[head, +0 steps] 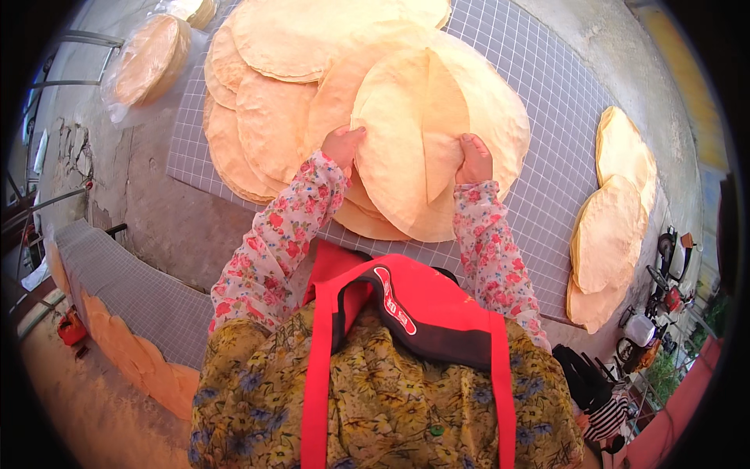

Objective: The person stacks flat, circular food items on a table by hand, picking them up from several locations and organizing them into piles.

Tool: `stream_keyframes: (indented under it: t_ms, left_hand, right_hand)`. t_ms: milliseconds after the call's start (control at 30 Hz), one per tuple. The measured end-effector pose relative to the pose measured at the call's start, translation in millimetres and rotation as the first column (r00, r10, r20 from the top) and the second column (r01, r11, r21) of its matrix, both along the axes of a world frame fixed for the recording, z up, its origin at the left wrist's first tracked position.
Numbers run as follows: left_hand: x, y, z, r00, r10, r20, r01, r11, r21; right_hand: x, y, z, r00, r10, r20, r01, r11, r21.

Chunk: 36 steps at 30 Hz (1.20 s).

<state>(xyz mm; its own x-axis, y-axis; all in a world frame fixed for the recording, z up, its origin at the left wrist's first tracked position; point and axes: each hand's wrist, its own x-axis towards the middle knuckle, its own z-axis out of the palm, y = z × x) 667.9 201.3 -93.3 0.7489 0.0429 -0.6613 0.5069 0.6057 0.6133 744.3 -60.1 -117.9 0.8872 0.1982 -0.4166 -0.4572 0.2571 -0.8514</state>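
Between my two hands is a thin, pale round flatbread sheet (389,146), its right side folded over in a flap. My left hand (344,146) pinches its left edge, thumb on top. On the opposite edge, my right hand (476,158) grips the folded side. Beneath lie broad overlapping piles of similar flatbread sheets (272,123), spread over a table with a grey checked cover (545,76). A larger pile (334,38) rests at the far side. The fingers under the held sheet are partly hidden.
More stacked sheets (606,234) line the table's right end. A plastic-wrapped stack (149,64) sits at upper left. Another checked-cover table (140,299) with sheets stands at lower left. Motorbikes (668,275) and a person in a striped top (609,419) are at the right.
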Motion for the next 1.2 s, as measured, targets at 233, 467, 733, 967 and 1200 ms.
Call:
stream_keyframes:
  t_ms: [233, 467, 733, 967, 1200]
  left_hand:
    - [-7.5, 49.9, -32.9, 0.987, 0.13, -0.092, -0.109, 0.971, 0.211]
    - [-11.4, 39.7, 20.1, 0.974, 0.198, 0.109, -0.187, 0.977, -0.104]
    - [-4.3, 22.4, 22.2, 0.984, 0.128, 0.123, -0.132, 0.991, 0.024]
    - [5.2, 4.4, 48.3, 0.99, 0.032, 0.137, -0.045, 0.995, 0.093]
    - [6.6, 0.9, 33.3, 0.991, 0.054, 0.126, -0.051, 0.998, -0.027]
  right_hand:
    - [30.5, -269.3, 68.7, 0.945, -0.321, -0.066, 0.327, 0.917, 0.229]
    - [69.7, -352.4, 206.1, 0.811, -0.266, 0.521, 0.495, 0.787, -0.369]
    - [8.6, -25.8, 87.0, 0.826, 0.337, 0.451, 0.111, 0.688, -0.717]
    - [-43.4, 86.7, 78.7, 0.671, 0.595, 0.442, -0.149, 0.692, -0.706]
    - [-51.9, 101.7, 75.4, 0.759, 0.529, 0.38, -0.208, 0.75, -0.628]
